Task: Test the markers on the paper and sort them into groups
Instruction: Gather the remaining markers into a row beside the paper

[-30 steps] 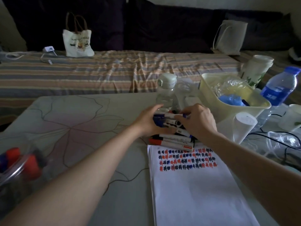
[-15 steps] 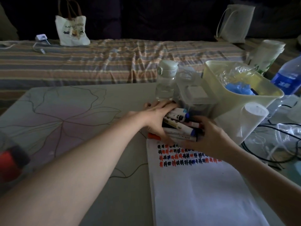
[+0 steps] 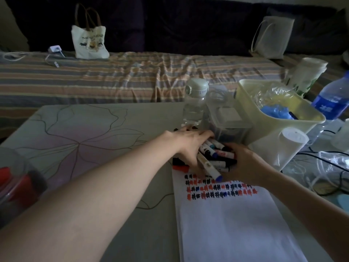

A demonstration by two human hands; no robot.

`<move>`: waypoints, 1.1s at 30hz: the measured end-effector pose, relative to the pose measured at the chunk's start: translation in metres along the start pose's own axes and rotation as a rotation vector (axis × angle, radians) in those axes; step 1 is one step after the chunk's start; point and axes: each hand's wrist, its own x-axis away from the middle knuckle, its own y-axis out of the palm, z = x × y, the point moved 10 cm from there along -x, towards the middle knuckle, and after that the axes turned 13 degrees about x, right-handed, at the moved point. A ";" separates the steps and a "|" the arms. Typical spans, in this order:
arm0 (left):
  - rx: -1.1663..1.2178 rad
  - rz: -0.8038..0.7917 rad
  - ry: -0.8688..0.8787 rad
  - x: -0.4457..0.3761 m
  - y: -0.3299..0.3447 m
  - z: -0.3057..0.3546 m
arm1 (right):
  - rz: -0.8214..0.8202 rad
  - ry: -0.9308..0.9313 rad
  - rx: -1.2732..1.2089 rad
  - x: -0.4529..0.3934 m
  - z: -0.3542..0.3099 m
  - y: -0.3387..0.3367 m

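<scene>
Beside markers (image 3: 213, 157): cream bin (image 3: 251, 95) holding blue plastic (image 3: 276, 113).

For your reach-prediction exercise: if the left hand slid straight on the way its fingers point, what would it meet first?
Probably the clear lidded box just past the left hand, whose fingertips already look close to its front wall; depth is hard to judge.

Dim room, counter in front of a bed

A pale counter (image 3: 79, 133) printed with a thin-lined leaf pattern stands just before a bed (image 3: 132, 78) under a rumpled striped cover. Behind the bed rise dark cushions (image 3: 188, 25). The light is low and dull.
</scene>
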 end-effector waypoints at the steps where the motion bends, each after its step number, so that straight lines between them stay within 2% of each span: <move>1: -0.002 -0.001 -0.007 0.000 -0.001 0.000 | 0.001 -0.007 0.022 0.000 0.000 0.000; 5: -0.055 0.020 0.013 0.006 -0.001 0.003 | -0.008 -0.036 0.152 -0.004 -0.003 0.002; 8: -0.043 0.031 -0.023 0.018 -0.003 -0.008 | -0.044 -0.024 0.123 -0.012 -0.015 0.007; 11: -0.026 0.001 -0.108 0.035 -0.006 -0.029 | -0.078 -0.029 0.026 -0.022 -0.038 0.014; 15: 0.044 0.013 -0.233 0.061 -0.009 -0.058 | -0.094 0.088 -0.163 -0.017 -0.037 0.030; 18: 0.064 0.040 -0.324 0.075 -0.012 -0.074 | -0.060 0.113 -0.154 -0.005 -0.027 0.033; 23: 0.105 0.039 -0.466 0.104 -0.014 -0.101 | -0.108 0.142 -0.156 0.012 -0.007 0.032; 27: 0.089 -0.020 -0.546 0.119 -0.011 -0.111 | -0.092 0.098 -0.109 0.014 -0.022 0.026; 30: 0.115 -0.086 -0.630 0.123 0.001 -0.112 | -0.057 0.074 -0.290 -0.001 -0.059 0.028; 33: 0.105 -0.127 -0.688 0.129 0.012 -0.111 | -0.173 0.126 -0.632 -0.011 -0.101 0.053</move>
